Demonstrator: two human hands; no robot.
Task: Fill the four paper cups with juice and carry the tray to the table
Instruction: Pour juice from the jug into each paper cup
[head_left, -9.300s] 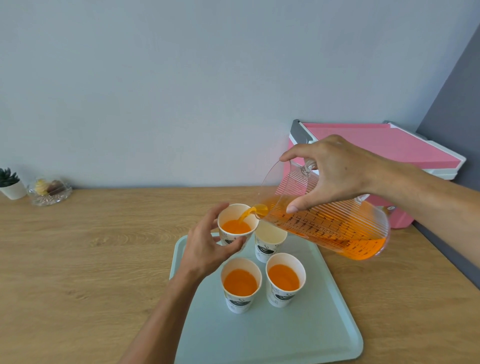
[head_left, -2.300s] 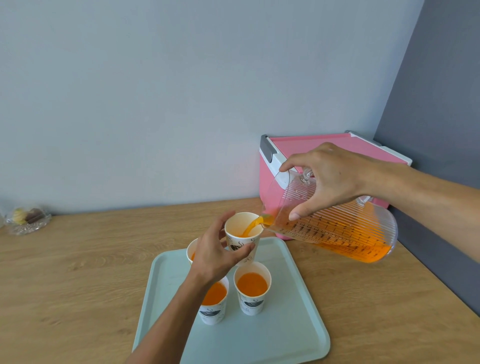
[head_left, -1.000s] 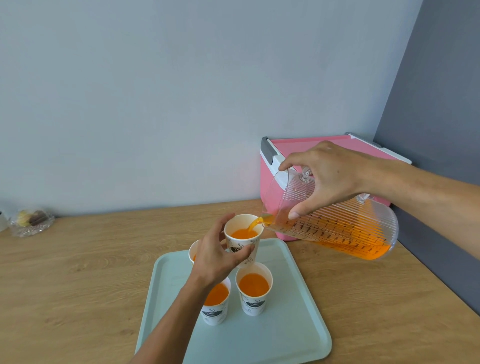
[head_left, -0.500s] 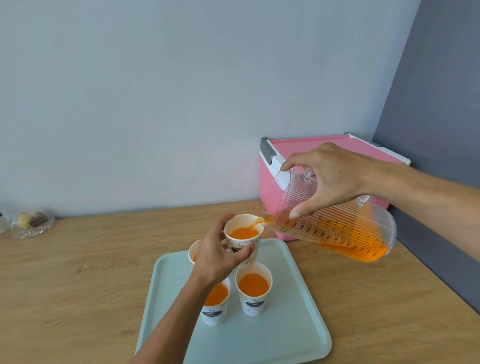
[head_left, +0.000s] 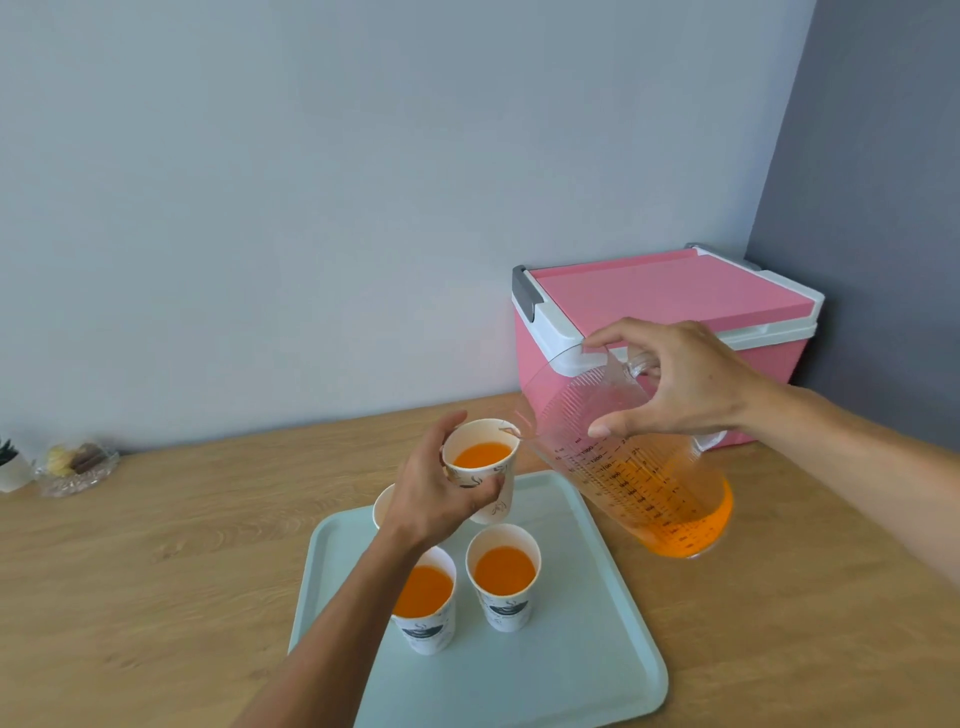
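My left hand (head_left: 434, 496) grips a white paper cup (head_left: 483, 465) holding orange juice, lifted slightly above the pale green tray (head_left: 587, 649). My right hand (head_left: 675, 384) holds a clear ribbed measuring jug (head_left: 639, 483) near its rim; the jug is tipped back towards upright, with juice settled at its bottom and its spout just right of the held cup's rim. No stream runs. Two juice-filled cups (head_left: 426, 597) (head_left: 504, 577) stand on the tray in front. A fourth cup (head_left: 383, 512) sits behind my left wrist, mostly hidden.
A pink cooler box (head_left: 670, 322) with a white rim stands at the back right, against the grey side wall. A glass dish of sweets (head_left: 78, 467) and a small potted plant (head_left: 10, 465) sit at the far left of the wooden counter (head_left: 171, 561).
The jug has tipped back towards upright and the stream into the held cup has stopped. The held cup's juice level rose over the last seconds.
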